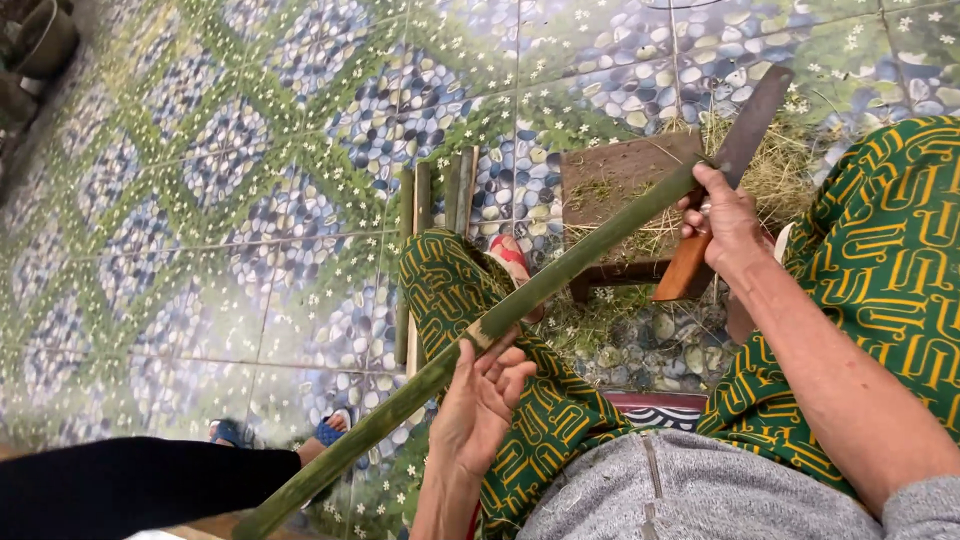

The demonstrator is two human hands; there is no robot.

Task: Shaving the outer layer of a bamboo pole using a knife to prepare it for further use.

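Presently, the left hand [478, 395] cradles a long green bamboo stalk [520, 300] from below, fingers half-curled, across the knee. The right hand [722, 218] grips a broad dark cleaver with wooden handle [722, 185], blade resting at the stalk's far end on a small wooden block [615, 180]. Several split green strips [432, 200] lie on the tiled floor [220, 200]; this stalk appears whole, splitting judged barely begun.

Long green bamboo stalk [560, 275] slants across wooden-handled cleaver [725, 180].
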